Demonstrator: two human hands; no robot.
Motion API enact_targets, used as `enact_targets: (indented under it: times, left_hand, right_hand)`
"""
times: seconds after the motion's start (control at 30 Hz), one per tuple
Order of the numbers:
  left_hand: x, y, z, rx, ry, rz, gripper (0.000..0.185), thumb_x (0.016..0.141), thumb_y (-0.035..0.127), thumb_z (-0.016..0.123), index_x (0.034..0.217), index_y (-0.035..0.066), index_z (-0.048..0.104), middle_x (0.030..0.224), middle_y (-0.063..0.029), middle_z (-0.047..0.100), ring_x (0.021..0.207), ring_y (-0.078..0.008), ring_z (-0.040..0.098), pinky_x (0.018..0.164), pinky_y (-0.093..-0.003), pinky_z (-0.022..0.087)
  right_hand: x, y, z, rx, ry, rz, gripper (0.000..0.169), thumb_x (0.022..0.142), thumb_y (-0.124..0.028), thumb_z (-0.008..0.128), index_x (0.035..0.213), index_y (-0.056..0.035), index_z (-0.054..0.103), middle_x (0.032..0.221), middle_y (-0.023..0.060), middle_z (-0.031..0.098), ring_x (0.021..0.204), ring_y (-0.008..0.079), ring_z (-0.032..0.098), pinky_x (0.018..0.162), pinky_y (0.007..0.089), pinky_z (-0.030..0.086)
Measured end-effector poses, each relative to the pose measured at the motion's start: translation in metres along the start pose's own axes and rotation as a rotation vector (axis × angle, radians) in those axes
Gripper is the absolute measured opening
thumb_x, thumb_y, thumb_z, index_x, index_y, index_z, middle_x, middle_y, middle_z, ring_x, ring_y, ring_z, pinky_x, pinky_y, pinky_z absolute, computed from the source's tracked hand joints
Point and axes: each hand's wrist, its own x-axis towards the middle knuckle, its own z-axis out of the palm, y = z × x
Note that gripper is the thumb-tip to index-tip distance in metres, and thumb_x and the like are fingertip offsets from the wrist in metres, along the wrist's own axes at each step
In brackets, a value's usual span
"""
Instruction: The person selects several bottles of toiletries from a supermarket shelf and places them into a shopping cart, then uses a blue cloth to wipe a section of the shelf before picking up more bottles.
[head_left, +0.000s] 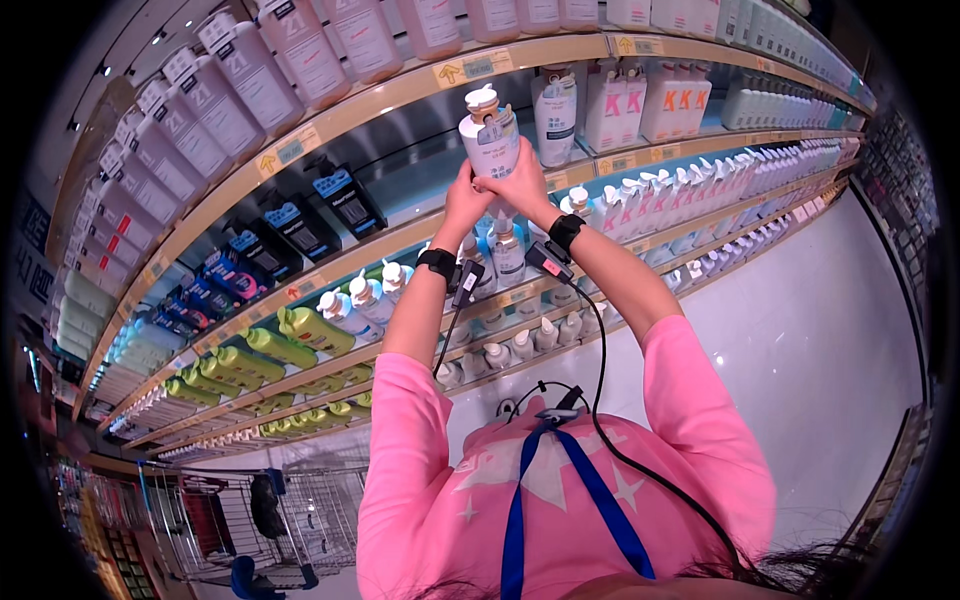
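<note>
Both my hands are around a white pump bottle (491, 146) with a gold collar and a tag at its neck. My left hand (469, 196) grips its lower left side, and my right hand (525, 184) wraps the right side with the thumb across the front. Upright or nearly so, the bottle is at the front of the middle shelf (427, 176); whether its base touches the shelf is hidden by my hands. A similar pump bottle (556, 116) stands on that shelf to the right. Black wristbands with cabled modules sit on both wrists.
Large pinkish pump bottles (300, 56) line the shelf above. Black pump bottles (345, 196) stand to the left, boxed bottles with a pink letter (615, 109) to the right. Green bottles (315, 330) fill lower left shelves. A wire shopping cart (225, 517) is behind at lower left.
</note>
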Motion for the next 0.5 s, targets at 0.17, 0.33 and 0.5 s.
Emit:
enact_targets:
  times: [0.17, 0.33, 0.5]
  left_hand:
    - [0.046, -0.012, 0.010, 0.031, -0.070, 0.047, 0.059, 0.065, 0.015, 0.066, 0.117, 0.004, 0.042, 0.098, -0.0189, 0.061, 0.090, -0.0341, 0.060, 0.075, -0.0366, 0.048]
    - [0.078, -0.022, 0.015, 0.044, -0.120, 0.027, 0.054, 0.066, 0.016, 0.066, 0.113, 0.003, 0.043, 0.097, -0.0194, 0.061, 0.091, -0.0338, 0.060, 0.075, -0.0367, 0.048]
    - [0.100, -0.049, 0.018, 0.089, -0.122, 0.017, 0.045, 0.065, 0.016, 0.066, 0.103, -0.001, 0.048, 0.091, -0.0201, 0.061, 0.084, -0.0336, 0.060, 0.070, -0.0369, 0.048]
  right_hand:
    - [0.036, 0.020, 0.004, 0.039, 0.045, 0.020, 0.090, 0.052, -0.033, 0.078, 0.121, -0.0031, 0.029, 0.116, 0.0200, 0.042, 0.106, 0.0353, 0.046, 0.087, 0.0402, 0.041]
    - [0.064, 0.036, 0.015, 0.012, 0.063, 0.056, 0.090, 0.052, -0.033, 0.078, 0.121, -0.0019, 0.029, 0.117, 0.0201, 0.041, 0.107, 0.0353, 0.046, 0.088, 0.0401, 0.041]
    - [0.080, 0.048, 0.029, 0.010, 0.053, 0.110, 0.090, 0.053, -0.033, 0.078, 0.121, -0.0015, 0.027, 0.117, 0.0207, 0.041, 0.106, 0.0368, 0.046, 0.086, 0.0404, 0.042]
